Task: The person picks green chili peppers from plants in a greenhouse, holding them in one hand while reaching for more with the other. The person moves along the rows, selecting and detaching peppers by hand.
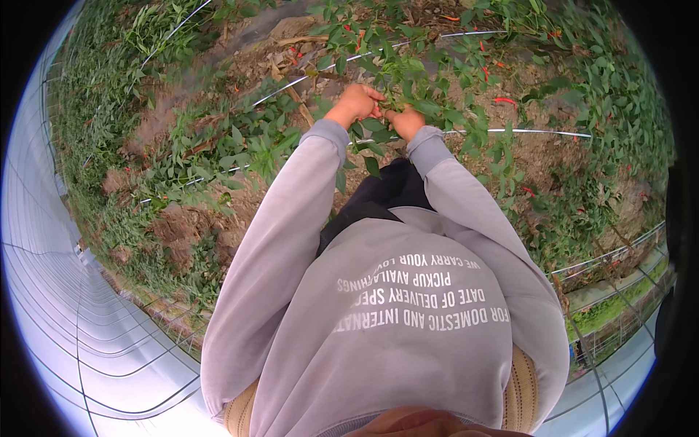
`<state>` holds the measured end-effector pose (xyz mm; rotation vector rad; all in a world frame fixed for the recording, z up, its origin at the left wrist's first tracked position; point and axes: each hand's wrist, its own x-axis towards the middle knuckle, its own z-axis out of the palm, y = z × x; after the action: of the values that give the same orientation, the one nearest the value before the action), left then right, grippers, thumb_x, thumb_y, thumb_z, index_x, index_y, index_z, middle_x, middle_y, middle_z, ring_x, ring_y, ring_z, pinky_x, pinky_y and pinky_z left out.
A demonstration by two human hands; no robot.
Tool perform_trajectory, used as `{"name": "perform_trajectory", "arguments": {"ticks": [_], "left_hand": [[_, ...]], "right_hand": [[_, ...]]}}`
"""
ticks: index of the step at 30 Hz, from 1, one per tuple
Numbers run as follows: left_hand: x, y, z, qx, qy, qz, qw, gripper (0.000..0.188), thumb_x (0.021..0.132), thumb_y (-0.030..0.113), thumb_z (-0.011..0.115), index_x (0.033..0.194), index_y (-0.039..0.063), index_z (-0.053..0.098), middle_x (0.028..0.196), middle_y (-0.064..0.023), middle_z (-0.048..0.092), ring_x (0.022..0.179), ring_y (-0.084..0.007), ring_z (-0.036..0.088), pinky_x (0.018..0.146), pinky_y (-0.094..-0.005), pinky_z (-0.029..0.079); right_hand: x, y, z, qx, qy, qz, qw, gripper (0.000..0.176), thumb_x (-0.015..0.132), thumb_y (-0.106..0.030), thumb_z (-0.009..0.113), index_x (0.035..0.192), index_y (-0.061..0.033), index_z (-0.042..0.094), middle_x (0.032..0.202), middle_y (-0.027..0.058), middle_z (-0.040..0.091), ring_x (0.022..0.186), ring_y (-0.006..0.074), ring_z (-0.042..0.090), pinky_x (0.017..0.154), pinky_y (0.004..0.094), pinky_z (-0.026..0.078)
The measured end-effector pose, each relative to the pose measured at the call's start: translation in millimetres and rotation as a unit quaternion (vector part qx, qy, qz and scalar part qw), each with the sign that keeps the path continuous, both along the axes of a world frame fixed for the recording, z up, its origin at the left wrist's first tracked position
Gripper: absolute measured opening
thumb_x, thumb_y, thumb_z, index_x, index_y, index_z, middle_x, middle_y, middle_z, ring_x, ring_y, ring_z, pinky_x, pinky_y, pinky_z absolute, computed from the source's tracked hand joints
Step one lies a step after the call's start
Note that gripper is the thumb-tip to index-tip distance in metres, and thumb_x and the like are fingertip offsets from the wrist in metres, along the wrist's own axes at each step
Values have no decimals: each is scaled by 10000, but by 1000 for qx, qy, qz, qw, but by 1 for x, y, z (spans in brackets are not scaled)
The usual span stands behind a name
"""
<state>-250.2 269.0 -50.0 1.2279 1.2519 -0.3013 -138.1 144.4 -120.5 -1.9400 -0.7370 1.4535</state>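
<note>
Both hands are at a leafy green chilli pepper plant (404, 74) in front of my body. My left hand (357, 104) has its fingers bent and close together at the stems, with the fingertips turned towards the other hand. Close beside it, my right hand (407, 121) has thumb and finger drawn together among the leaves. What lies between the fingertips of either hand is too small and too hidden by leaves to tell. A red chilli pepper (505, 101) lies to the right of my hands, and more red ones show among the leaves.
White support strings (538, 131) run across the rows of plants. A dry stalk (299, 98) leans left of my hands. Bare soil (191, 229) shows between plants at lower left. Pale greenhouse sheeting (43, 306) with dark ribs curves along the left rim.
</note>
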Motion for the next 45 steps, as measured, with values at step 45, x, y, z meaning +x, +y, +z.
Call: {"name": "perform_trajectory", "arguments": {"ticks": [45], "left_hand": [[31, 13, 54, -74, -87, -12, 993, 393, 951, 6, 474, 1344, 0, 476, 973, -133, 717, 827, -136, 669, 620, -256, 455]], "right_hand": [[52, -57, 85, 58, 302, -304, 902, 196, 919, -110, 650, 1080, 2, 658, 708, -21, 513, 539, 75, 406, 518, 262, 365]]}}
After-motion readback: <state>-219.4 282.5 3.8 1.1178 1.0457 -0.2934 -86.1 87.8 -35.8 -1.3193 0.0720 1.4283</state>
